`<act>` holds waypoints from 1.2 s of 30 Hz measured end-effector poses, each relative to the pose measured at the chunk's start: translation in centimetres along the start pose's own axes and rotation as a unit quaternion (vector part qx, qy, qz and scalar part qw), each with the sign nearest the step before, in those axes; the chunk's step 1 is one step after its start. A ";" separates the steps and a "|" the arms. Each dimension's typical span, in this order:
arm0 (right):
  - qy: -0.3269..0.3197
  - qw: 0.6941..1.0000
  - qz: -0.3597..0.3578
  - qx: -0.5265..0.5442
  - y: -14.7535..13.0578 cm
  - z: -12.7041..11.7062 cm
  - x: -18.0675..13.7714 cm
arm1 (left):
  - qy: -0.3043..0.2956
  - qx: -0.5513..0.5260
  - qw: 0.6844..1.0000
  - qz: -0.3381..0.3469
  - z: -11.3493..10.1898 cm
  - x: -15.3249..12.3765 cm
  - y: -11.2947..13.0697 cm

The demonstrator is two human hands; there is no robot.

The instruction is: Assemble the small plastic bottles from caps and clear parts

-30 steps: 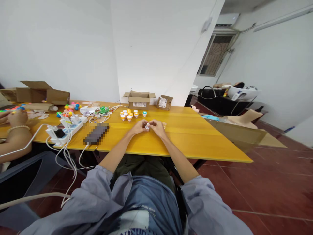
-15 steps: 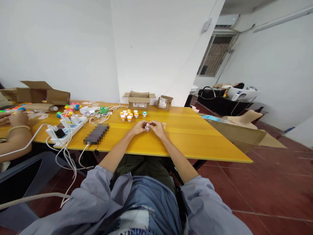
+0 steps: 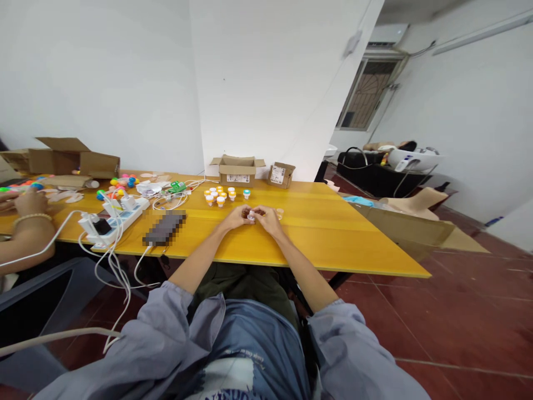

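Observation:
My left hand (image 3: 236,217) and my right hand (image 3: 267,219) meet over the yellow table (image 3: 325,233), fingers pinched together on one small white piece (image 3: 251,214) between them. Just beyond my hands stands a cluster of several small orange and white capped pieces (image 3: 219,195), with one blue-capped piece (image 3: 246,193) at its right. A small clear piece (image 3: 280,211) lies on the table right of my right hand.
Two cardboard boxes (image 3: 237,169) (image 3: 280,174) stand at the table's back edge. A power strip with white cables (image 3: 112,219) and a dark phone (image 3: 164,228) lie to the left. Another person's arm (image 3: 25,222) works at the far left among coloured pieces (image 3: 119,188).
My hands stay together on the small white piece; the fingers shift slightly. The other person's hand at the far left moves a little.

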State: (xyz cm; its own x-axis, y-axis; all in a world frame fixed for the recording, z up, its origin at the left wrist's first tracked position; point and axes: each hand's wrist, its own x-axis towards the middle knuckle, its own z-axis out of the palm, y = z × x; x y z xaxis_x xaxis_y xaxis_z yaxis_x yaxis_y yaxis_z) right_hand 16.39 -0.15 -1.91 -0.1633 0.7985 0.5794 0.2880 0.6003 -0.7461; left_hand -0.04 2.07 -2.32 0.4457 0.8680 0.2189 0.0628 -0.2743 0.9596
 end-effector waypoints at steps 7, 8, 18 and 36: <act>-0.003 1.000 -0.004 -0.007 -0.1 -0.1 0.0 | -0.002 0.016 1.000 0.003 0.0 -0.1 0.2; -0.004 1.000 -0.005 -0.008 -0.1 -0.1 0.0 | -0.002 0.014 1.000 0.003 0.0 -0.1 0.2; 0.004 1.000 -0.015 -0.019 -0.3 0.0 -0.1 | 0.000 0.022 1.000 0.011 -0.1 -0.3 0.3; -0.007 0.999 -0.026 -0.030 -0.1 -0.1 -0.1 | -0.003 0.027 0.999 0.016 -0.1 -0.2 0.1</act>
State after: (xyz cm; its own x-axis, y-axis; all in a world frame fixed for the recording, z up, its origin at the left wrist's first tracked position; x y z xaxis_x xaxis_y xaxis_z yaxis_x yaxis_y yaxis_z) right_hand 16.44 -0.36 -1.86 -0.1927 0.7674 0.6116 0.3353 0.6372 -0.6939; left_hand -0.20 1.95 -2.23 0.4531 0.8561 0.2485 0.0968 -0.3243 0.9410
